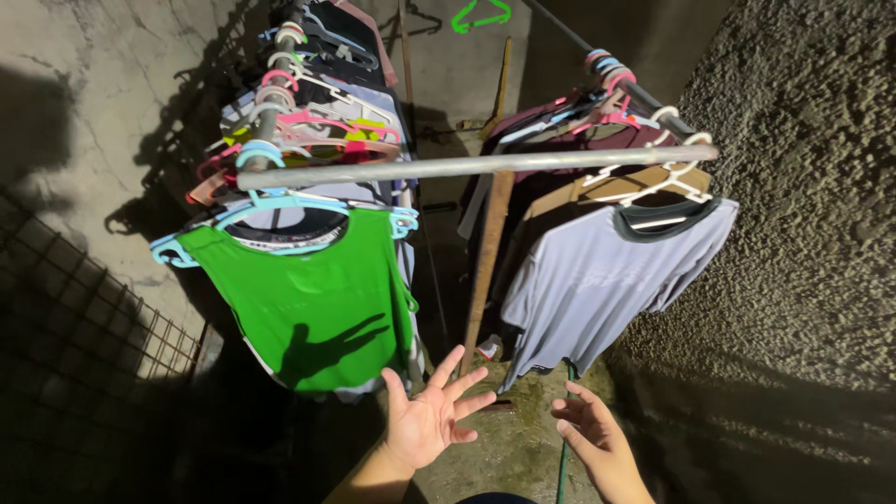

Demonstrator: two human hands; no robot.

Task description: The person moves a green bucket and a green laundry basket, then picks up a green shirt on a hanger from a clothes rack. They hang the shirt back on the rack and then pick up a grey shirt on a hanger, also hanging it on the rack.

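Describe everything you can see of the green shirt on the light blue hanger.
The green shirt is sleeveless, of thin plain cloth, hanging flat and front-on from a light blue plastic hanger hooked over the metal pole. A dark collar shows inside its neckline. A hand's shadow falls across its lower part. Other garments hang behind it; neither hand touches it.

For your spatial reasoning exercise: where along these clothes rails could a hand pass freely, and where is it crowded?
Free: the gap between the green shirt and the grey T-shirt, around the wooden post, under the bare middle of the metal pole. Both open hands, left hand and right hand, sit below it. Crowded: the packed hangers behind each shirt.
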